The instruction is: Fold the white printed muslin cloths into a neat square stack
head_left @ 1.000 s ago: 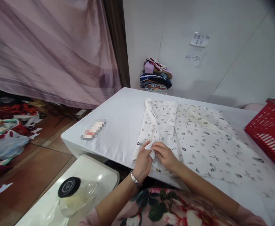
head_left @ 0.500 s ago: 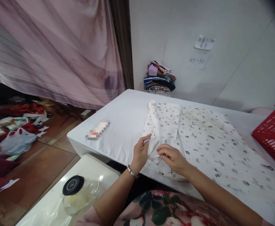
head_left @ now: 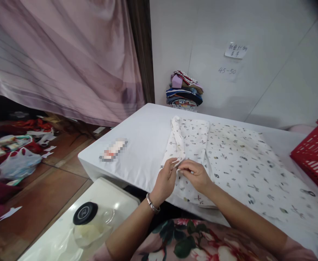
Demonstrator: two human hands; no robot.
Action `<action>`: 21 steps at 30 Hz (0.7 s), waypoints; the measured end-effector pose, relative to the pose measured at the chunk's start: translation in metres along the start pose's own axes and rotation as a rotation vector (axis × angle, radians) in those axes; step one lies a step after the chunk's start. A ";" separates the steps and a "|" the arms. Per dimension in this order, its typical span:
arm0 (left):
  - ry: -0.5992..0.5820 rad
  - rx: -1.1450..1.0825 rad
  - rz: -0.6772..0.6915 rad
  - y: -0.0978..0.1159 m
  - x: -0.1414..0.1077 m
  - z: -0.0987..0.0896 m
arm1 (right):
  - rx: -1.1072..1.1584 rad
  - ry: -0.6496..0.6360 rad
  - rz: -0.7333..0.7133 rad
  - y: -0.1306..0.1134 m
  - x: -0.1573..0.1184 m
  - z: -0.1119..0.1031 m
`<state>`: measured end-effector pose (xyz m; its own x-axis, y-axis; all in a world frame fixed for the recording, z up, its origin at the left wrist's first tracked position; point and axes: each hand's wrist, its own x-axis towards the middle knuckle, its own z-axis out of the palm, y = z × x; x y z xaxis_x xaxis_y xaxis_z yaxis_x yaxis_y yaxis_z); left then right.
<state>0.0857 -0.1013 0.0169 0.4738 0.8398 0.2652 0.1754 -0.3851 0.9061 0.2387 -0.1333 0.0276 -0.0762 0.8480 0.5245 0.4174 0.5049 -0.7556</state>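
Observation:
A white cloth with small grey and green prints [head_left: 237, 163] lies over the right part of the white table [head_left: 137, 134]. Its left end is folded over in layers, with a loose, bunched strip along the left edge. My left hand [head_left: 165, 179] pinches the cloth near the lower end of that strip, a bracelet on its wrist. Close beside it, my right hand [head_left: 195, 174] has thumb and fingers pressed together on the same bit of cloth. The fingertips of both hands nearly touch.
A blurred flat object [head_left: 113, 149] lies on the table's left. Folded clothes [head_left: 184, 90] are stacked behind the table, and a red basket [head_left: 315, 156] stands at right. A black-lidded jar [head_left: 85, 214] sits on a white surface at lower left.
My left hand has closed on the cloth edge and moved slightly right. My right hand has shifted a little left and up, bringing the fingertips closer together.

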 end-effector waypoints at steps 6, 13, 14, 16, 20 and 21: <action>-0.055 0.244 0.076 0.001 0.000 -0.006 | -0.058 0.016 0.002 -0.001 0.000 0.000; -0.037 0.093 0.038 0.006 -0.002 -0.009 | -0.101 0.015 -0.016 0.001 -0.002 0.001; -0.035 0.068 0.021 0.007 -0.002 -0.009 | -0.108 0.018 -0.017 0.002 -0.002 0.001; -0.032 0.045 -0.010 0.009 -0.003 -0.008 | -0.114 0.032 -0.022 0.003 -0.001 0.001; -0.016 0.057 -0.054 0.006 -0.003 -0.002 | -0.095 0.066 0.008 0.007 0.003 0.004; -0.013 0.059 -0.059 0.005 -0.003 -0.001 | -0.080 0.079 0.031 0.008 0.005 0.005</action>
<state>0.0842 -0.1051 0.0206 0.4726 0.8566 0.2072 0.2535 -0.3573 0.8989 0.2373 -0.1244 0.0221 0.0085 0.8458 0.5334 0.4895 0.4616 -0.7398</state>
